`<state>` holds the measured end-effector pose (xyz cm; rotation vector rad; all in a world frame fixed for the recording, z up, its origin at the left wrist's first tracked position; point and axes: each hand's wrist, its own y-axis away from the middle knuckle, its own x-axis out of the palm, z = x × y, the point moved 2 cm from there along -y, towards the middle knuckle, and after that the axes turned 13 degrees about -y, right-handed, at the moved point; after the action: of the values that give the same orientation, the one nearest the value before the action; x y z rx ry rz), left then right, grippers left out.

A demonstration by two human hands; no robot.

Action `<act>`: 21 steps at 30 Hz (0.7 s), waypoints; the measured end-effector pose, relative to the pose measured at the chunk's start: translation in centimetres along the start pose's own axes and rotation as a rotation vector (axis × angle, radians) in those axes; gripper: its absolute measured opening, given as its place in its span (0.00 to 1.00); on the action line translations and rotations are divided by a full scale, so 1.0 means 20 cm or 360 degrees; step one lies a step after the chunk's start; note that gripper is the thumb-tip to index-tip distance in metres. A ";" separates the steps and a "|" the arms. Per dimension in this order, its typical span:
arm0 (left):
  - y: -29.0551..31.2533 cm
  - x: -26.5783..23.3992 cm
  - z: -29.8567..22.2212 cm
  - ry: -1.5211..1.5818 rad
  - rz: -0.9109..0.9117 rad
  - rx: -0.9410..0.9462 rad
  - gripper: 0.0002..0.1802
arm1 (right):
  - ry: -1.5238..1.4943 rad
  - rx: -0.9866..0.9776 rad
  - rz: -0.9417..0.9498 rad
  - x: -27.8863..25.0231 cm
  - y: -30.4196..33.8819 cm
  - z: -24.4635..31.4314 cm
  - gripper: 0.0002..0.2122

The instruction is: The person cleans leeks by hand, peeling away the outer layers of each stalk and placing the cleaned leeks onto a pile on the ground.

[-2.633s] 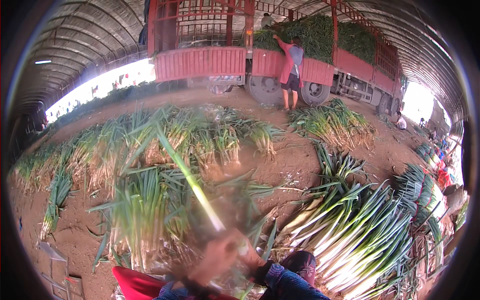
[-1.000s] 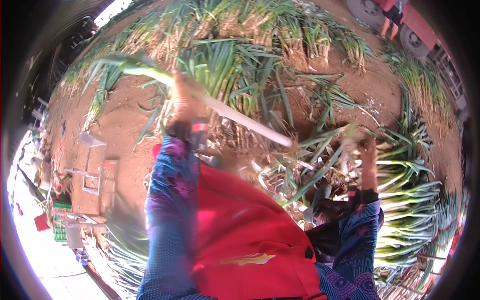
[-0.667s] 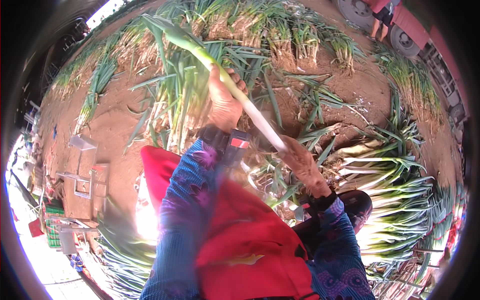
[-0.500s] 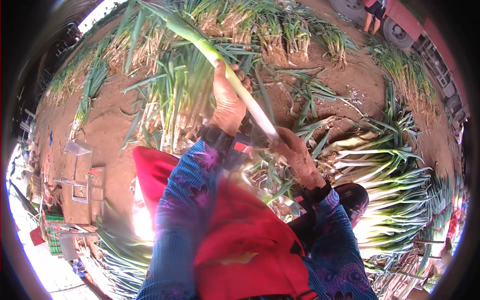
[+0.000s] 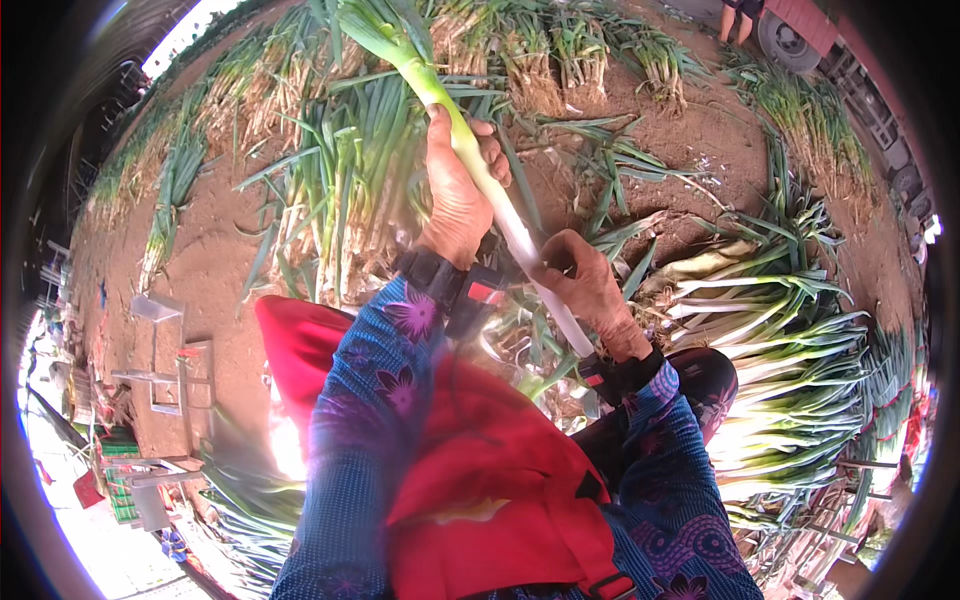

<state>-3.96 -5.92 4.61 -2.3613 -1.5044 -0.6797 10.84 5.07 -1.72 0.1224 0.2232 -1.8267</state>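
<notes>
Holding one leek (image 5: 512, 230) slantwise in front of our red apron (image 5: 490, 440): left hand (image 5: 458, 200) wrapped round the stalk, right hand (image 5: 590, 287) with curled fingers at the white lower part, can't tell if pinching. We read this as cleaning the stalk. Next move likely needs a steady left hand, light right pull.

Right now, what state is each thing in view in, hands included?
Held stalk: aslant, green leaves attached
Left hand: closed around the held stalk
Right hand: fingers bent, touching the stalk's white part; grip unclear
Stalks at right: laid side by side, white ends leftward
Stalks left of the left hand: grouped, unheld
Red apron: worn
</notes>
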 end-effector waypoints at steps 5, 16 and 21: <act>0.00 -0.02 0.01 -0.0003 -0.0090 -0.0006 0.32 | 0.0024 0.0055 0.0071 0.01 -0.02 -0.02 0.10; 0.02 -0.07 0.12 -0.0137 -0.0269 0.0016 0.25 | 0.0356 -0.0321 0.0115 0.06 -0.01 0.01 0.07; 0.03 -0.03 0.17 -0.0265 -0.0299 0.0026 0.25 | 0.0480 -0.0444 0.0010 0.06 -0.01 -0.06 0.03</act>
<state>-2.77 -5.11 1.40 -2.3343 -1.8120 -0.5185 10.25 4.24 -3.02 0.2016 0.6851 -1.7473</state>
